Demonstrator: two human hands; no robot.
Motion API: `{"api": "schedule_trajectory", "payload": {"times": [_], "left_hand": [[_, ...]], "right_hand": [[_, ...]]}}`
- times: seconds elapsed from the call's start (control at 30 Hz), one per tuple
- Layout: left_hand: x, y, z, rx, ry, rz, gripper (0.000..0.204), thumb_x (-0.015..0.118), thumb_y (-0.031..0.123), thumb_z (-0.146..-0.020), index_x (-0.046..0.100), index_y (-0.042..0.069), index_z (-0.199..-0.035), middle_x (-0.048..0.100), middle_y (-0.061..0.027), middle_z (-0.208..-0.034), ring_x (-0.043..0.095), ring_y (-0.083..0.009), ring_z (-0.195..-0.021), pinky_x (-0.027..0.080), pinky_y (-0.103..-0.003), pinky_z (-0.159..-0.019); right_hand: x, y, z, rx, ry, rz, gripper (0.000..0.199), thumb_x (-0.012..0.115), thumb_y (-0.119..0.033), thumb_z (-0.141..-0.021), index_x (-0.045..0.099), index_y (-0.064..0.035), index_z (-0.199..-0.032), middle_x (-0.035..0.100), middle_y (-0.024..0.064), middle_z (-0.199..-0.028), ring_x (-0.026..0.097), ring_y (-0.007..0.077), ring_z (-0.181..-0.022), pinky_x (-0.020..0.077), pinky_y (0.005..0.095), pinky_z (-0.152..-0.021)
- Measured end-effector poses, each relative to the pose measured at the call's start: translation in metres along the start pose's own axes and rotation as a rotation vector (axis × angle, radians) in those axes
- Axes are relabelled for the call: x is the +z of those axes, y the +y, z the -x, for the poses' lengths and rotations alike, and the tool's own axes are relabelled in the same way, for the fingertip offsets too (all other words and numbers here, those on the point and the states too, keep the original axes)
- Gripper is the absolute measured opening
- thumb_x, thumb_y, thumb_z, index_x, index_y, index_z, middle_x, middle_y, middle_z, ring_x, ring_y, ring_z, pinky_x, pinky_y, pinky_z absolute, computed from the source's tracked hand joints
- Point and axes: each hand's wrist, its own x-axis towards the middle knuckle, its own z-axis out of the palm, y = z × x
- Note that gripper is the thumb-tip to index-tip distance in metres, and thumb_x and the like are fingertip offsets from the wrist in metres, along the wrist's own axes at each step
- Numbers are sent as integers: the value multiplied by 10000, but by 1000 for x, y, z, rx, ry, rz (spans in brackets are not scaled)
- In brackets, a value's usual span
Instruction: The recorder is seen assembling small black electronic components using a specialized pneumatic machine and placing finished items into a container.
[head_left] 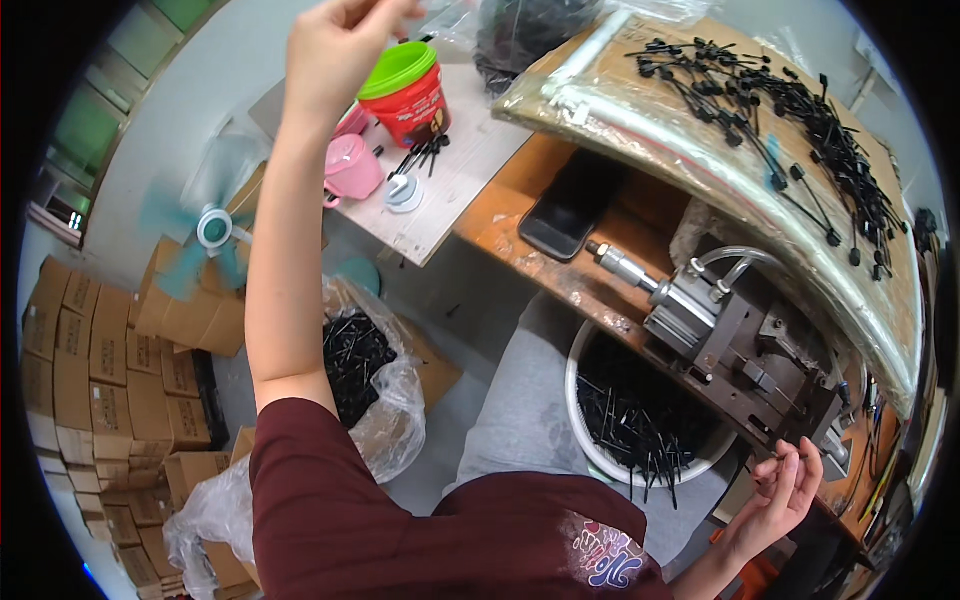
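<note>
My left arm is stretched far forward, and my left hand (340,50) is at the top edge, beside a red bucket with a green rim (410,105). Its fingers are bent and partly cut off by the frame, so what they hold, if anything, does not show. My right hand (780,495) is at the near end of a dark metal fixture (750,375) with a silver cylinder (685,315). Its fingers are loosely bent and apart, with nothing visible in them. Black cable-tie-like pieces with heads (735,95) lie spread on the plastic-covered board (620,110).
A white tub (575,395) of black pieces stands at my lap. A clear plastic bag (400,400) holds more on the left. A pink cup (352,165) and a white lid (403,194) are on the pale table. A phone (555,235), a fan (213,228) and stacked cartons (110,420) are around.
</note>
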Motion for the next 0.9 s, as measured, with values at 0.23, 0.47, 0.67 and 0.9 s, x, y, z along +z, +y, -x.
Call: {"api": "schedule_trajectory", "payload": {"times": [0.23, 0.47, 0.67, 0.9], "left_hand": [[29, -108, 90, -305, -435, -697, 180, 726, 225, -757, 776, 105, -880, 720, -141, -795, 705, -303, -789, 555, -407, -732], [65, -162, 98, -623, -253, -633, 368, 765, 407, -758, 775, 57, -871, 725, -148, -770, 714, -276, -758, 549, -389, -748], [82, -190, 97, -684, -135, -652, 309, 746, 391, -760, 777, 100, -860, 721, -165, -801, 708, -320, -781, 554, -430, -754], [88, -159, 88, -406, 13, -507, 232, 653, 295, -799, 700, 70, -833, 699, -148, -845, 688, -304, -808, 532, -429, -738]], "right_hand": [[21, 4, 5, 24, -133, -46, 164, 529, -49, -982, 550, 22, -1128, 696, 155, -945, 583, 107, -591, 455, 198, -560], [21, 4, 16, 37, -185, 14, 157, 535, -44, -972, 544, 28, -1111, 686, 171, -918, 567, 112, -546, 446, 200, -539], [26, 5, 23, 110, -160, -1, 145, 535, -46, -968, 539, 23, -1095, 678, 172, -897, 553, 109, -523, 435, 201, -522], [30, 3, 22, 193, -131, -91, 145, 538, -46, -962, 537, 20, -1092, 682, 171, -875, 549, 118, -502, 447, 207, -516]]}}
